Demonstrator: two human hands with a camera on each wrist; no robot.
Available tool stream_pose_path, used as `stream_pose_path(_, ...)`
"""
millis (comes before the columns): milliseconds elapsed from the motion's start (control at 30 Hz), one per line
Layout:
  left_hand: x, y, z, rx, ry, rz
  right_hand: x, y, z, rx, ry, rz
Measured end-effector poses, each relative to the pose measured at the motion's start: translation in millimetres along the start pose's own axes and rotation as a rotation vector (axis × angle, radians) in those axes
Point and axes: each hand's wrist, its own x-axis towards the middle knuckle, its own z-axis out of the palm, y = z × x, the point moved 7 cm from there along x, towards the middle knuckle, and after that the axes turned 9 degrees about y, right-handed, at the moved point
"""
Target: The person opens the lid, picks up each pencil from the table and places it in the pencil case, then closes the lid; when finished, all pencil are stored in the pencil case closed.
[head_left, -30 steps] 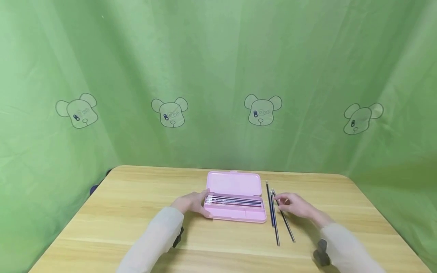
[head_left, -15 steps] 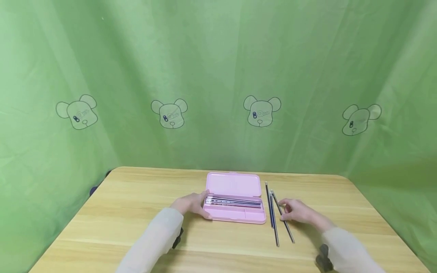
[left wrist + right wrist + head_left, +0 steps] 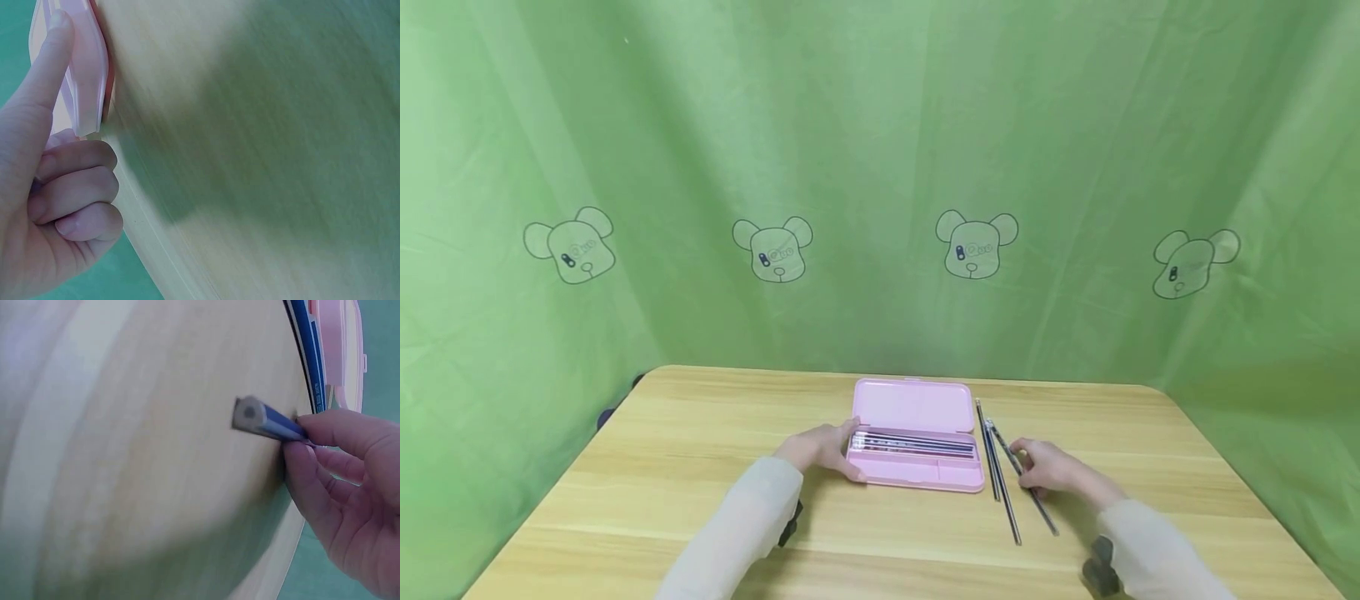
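Note:
A pink pencil case lies with its lid raised, and several pencils sit in its long rear compartment. My left hand holds the case by its left end. In the left wrist view the thumb presses on the case and several fingers are curled. Right of the case, my right hand pinches a dark pencil between thumb and fingertips. The right wrist view shows that pencil as blue, its flat end toward the camera. Loose pencils lie between the case and this hand.
The wooden table has its far edge close behind the case lid. A green curtain with bear-head drawings hangs behind and at the sides. Dark objects show past the table's left edge.
My right hand has gone from reaching over the pencils to pinching the rightmost one, which has shifted and turned slightly. The neighbouring pencils have shifted slightly too. My left hand stays on the case.

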Motion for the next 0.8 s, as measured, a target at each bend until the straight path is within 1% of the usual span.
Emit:
stream_pose_path(100,-0.7,0.6,-0.2,0.004,0.002,0.001,-1,-1,0,-0.015,-0.007,-0.01)
stream_pose_path(267,-2.0,1.4,0.4,0.003,0.002,0.009,-2,-1,-1,-0.017,-0.024,-0.056)
stream_pose_path(367,-0.8,0.3,1.0,0.002,0.002,0.012,0,0,-4,-0.007,-0.019,-0.091)
stream_pose_path(567,-0.4,-0.3,-0.9,-0.006,-0.003,0.005,6,-10,-15,0.022,0.041,-0.226)
stream_pose_path(800,-0.8,1.5,-1.6,-0.015,-0.007,0.011,12,-33,-11,0.054,0.072,-0.373)
